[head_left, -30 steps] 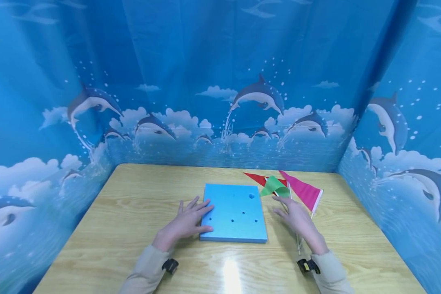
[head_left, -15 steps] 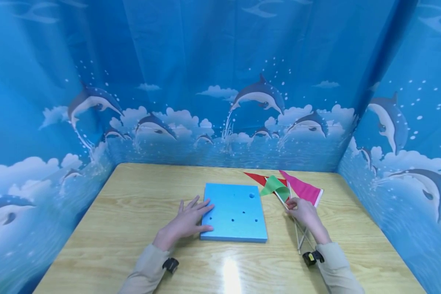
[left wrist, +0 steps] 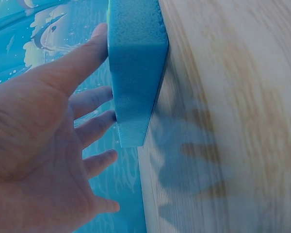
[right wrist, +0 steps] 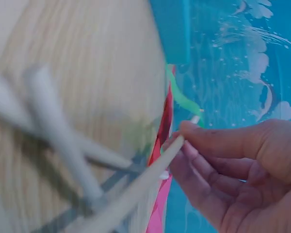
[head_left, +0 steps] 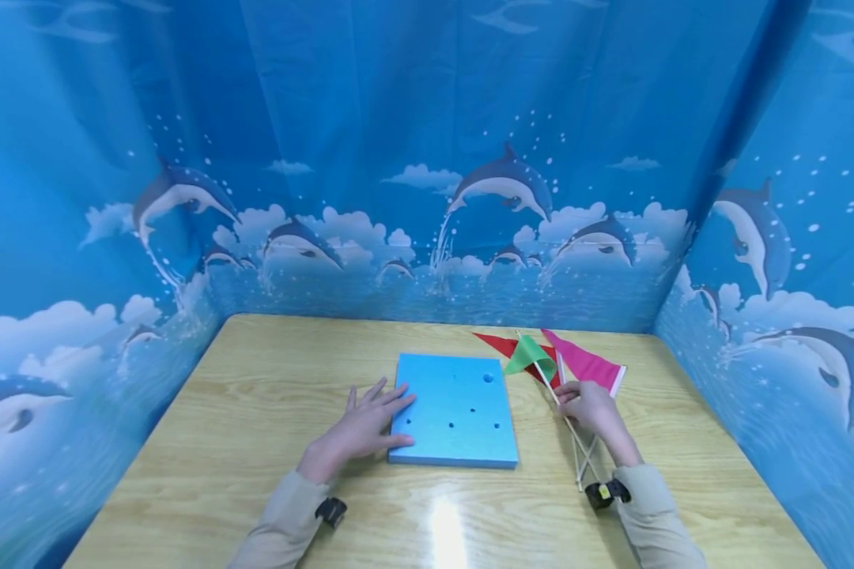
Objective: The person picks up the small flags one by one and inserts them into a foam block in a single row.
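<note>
Right hand [head_left: 589,405] pinches green flag [head_left: 530,356] stick | tilted (flag end far-left)

1. The foam block [head_left: 454,411] is showing a plain light blue, dotted with a few darker round holes.
2. The green flag [head_left: 530,356] is showing bright green on a white stick [head_left: 566,420].
3. The red flag [head_left: 501,344] is showing solid red, and the pink flag [head_left: 587,367] is showing magenta with a white edge.
4. The desk [head_left: 270,379] is showing pale yellow wood grain with a glossy white glare patch.
5. The backdrop [head_left: 427,158] is showing deep blue, printed with grey-and-white dolphins, white clouds and bubbles.
6. The sleeves [head_left: 277,531] are showing beige, each with a black wrist strap [head_left: 330,512].
</note>
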`<state>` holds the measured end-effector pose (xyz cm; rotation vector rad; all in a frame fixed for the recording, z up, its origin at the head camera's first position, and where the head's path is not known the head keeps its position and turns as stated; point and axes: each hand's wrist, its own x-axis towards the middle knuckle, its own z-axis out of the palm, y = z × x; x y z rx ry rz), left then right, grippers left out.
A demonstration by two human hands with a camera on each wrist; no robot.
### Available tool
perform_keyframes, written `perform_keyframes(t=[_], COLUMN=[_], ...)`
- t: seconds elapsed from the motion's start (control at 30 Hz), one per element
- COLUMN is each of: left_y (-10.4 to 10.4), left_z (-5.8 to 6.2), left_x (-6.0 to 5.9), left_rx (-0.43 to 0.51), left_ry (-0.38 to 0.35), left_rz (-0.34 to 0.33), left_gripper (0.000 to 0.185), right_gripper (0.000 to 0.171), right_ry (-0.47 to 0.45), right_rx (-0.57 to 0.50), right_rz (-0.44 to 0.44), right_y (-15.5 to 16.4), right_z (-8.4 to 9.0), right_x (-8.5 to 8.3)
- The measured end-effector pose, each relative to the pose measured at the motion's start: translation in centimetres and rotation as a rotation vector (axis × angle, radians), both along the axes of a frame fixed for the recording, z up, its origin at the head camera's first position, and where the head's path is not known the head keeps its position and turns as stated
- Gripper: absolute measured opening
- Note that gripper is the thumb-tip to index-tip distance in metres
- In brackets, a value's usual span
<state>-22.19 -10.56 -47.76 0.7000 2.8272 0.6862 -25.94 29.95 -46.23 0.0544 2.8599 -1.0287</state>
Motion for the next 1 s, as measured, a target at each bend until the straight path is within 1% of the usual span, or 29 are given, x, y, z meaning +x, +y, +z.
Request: perform_keyframes(t=[0.2, 0.33, 0.5, 0.57, 0.8, 1.0], left_y=[-0.1, -0.1, -0.1, -0.1, -0.1, -0.2], left_z=[0.1, 0.1, 0.2, 0.1, 0.1, 0.2], left_x=[0.1, 0.1, 0.1, 0.1, 0.2, 0.3], left_rx=[0.006, 0.008, 0.010, 0.007, 0.003, 0.016], left_ry=[0.000, -0.004, -0.008, -0.011, -0.011, -0.006], left_rz=[-0.001, -0.002, -0.003, -0.002, -0.006, -0.014], left_gripper=[0.076, 0.076, 0.077, 0.077, 0.078, 0.078], right_gripper=[0.035, 0.040, 0.043, 0.044, 0.043, 0.041], right_ry=[0.041, 0.069, 0.076, 0.075, 0.081, 0.122], right_rx=[-0.250, -0.387, -0.547, -0.585, -0.623, -0.674], right_rz=[0.013, 0.007, -0.007, -0.005, 0.019, 0.034], right_y=[-0.7, -1.8, -3.3, -4.0, -6.8, -9.8], right_z=[0.9, 1.6, 2.4, 2.6, 3.9, 4.7], right_x=[0.4, 0.4, 0.2, 0.2, 0.0, -0.1])
